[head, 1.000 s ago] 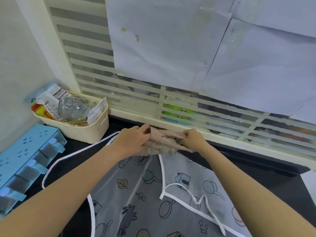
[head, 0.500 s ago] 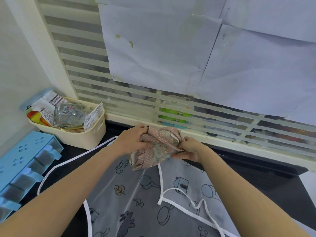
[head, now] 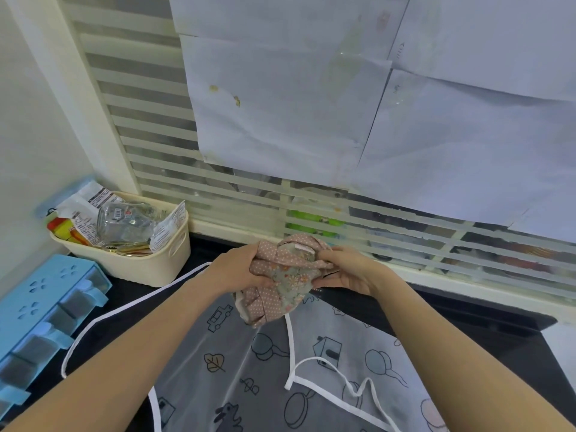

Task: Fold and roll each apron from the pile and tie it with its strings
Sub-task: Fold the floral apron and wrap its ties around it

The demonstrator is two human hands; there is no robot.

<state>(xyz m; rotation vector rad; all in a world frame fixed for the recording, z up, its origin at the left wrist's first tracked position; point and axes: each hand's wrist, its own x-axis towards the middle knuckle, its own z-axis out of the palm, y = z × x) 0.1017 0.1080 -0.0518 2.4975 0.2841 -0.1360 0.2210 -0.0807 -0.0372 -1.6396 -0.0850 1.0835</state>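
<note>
A bundled pink dotted apron with a grey floral panel [head: 282, 282] is held above the dark counter near the window. My left hand [head: 237, 269] grips its left side, fingers curled into the cloth. My right hand [head: 346, 269] pinches the bundle's right side, thumb on top. Below the bundle lies a translucent grey apron printed with cartoon kitchen items [head: 280, 378], spread flat, its white strings [head: 336, 378] looped over it and trailing left.
A cream basket [head: 146, 263] with packets and a glass jar stands at the back left. A light blue plastic drawer rack [head: 40, 310] lies at the left edge. A slatted window with taped paper sheets [head: 311, 104] rises behind the black counter [head: 486, 338].
Both hands have lifted the pink apron from the window ledge and bunched it into a rounder bundle, drawing it slightly toward me. The grey apron has stayed in place.
</note>
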